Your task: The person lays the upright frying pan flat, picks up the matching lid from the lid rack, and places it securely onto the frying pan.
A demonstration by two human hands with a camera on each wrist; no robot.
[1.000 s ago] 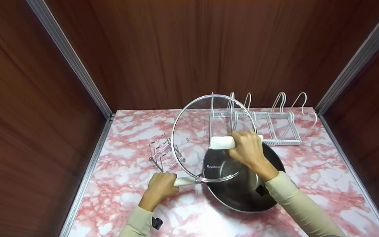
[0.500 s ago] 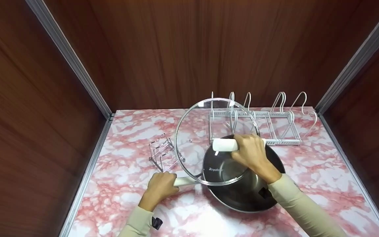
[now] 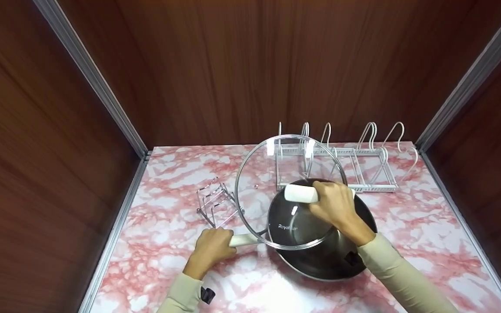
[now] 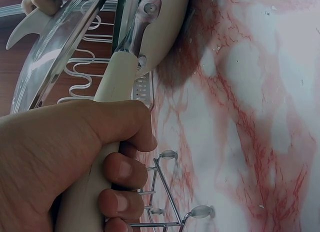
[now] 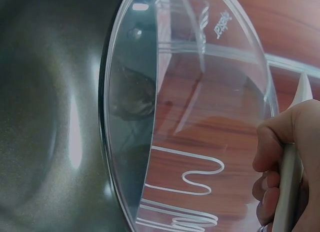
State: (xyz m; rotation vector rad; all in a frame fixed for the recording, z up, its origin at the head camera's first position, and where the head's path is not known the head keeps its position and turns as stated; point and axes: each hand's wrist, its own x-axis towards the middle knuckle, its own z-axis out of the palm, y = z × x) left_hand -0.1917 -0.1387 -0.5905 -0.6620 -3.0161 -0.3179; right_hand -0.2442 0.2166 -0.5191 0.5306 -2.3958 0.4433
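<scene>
A dark, deep frying pan (image 3: pixel 342 265) with a cream handle (image 3: pixel 244 240) is on the marbled surface. My left hand (image 3: pixel 213 245) grips that handle, thumb and fingers wrapped round it in the left wrist view. A clear glass lid (image 3: pixel 257 167) with a metal rim hangs tilted above the pan, offset toward its back left. My right hand (image 3: pixel 334 206) holds the lid by its wide white handle (image 3: pixel 301 194). In the right wrist view, a gap shows between the lid's rim and the pan's inner wall (image 5: pixel 75 127). Part of the pan shows through the glass.
Behind the pan stands a white wire rack (image 3: pixel 372 188) with several curved uprights, partly seen through the lid. A small chrome wire rack (image 3: pixel 215 202) sits left of the pan, beyond my left hand. Brown wood-grain panels (image 3: pixel 233 74) enclose the back and sides.
My right hand has brought the glass lid slightly right and nearer to me, further over the pan. My left hand and the pan have stayed in place.
</scene>
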